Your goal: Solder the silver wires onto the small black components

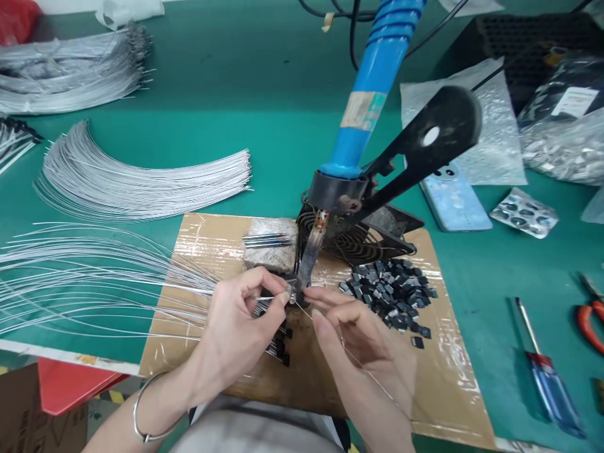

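A blue soldering iron [365, 107] is held tip-down in a black bracket [419, 145], its tip [307, 261] between my hands. My left hand [240, 321] is closed, pinching a thin white wire whose end lies at the tip. My right hand [363, 340] is closed on a thin strand of solder wire [377, 382], which runs from the tip back across the palm. Whether a small part sits at the joint I cannot tell. Below my left hand lie wires with black ends [284, 346], partly hidden. Loose white wires [184, 277] fan out to the left.
A pile of small black parts [391, 292] lies on the cardboard [453, 377], near a fan [353, 242] and a grey block [268, 253]. Bundled wires [155, 182] are at back left. A phone [455, 198], blister pack [523, 214], screwdriver [547, 377] and pliers [592, 311] are at right.
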The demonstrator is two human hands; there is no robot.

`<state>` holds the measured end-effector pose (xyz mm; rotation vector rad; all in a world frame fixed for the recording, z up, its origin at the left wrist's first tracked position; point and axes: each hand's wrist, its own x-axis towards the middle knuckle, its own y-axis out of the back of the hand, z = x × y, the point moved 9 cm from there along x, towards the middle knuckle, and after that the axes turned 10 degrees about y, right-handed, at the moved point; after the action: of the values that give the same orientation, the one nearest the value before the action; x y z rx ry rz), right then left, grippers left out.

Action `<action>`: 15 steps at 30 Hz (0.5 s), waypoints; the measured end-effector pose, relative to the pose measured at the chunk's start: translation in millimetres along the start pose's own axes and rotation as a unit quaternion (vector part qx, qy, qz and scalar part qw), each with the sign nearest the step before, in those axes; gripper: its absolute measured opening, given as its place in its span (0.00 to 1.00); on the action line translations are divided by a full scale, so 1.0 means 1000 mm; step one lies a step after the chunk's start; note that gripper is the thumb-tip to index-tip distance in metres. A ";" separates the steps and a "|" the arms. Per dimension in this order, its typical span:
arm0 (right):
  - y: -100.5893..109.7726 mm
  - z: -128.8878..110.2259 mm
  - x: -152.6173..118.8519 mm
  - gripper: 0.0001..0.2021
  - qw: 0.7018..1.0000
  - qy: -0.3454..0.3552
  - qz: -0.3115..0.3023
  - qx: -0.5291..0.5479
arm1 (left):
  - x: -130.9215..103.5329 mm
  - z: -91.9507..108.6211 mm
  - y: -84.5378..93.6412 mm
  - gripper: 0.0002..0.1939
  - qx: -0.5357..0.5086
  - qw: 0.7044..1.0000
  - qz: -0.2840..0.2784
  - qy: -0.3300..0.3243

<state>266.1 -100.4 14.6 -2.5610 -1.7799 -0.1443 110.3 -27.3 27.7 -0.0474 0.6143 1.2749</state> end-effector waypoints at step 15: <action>0.000 -0.005 0.005 0.11 1.000 0.010 0.008 0.008 | 0.002 0.008 0.002 0.05 -0.027 0.999 0.003 -0.019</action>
<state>267.6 -96.0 19.7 -2.5530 -1.7472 -0.1539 112.2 -21.8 34.3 -0.0659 0.5477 1.2953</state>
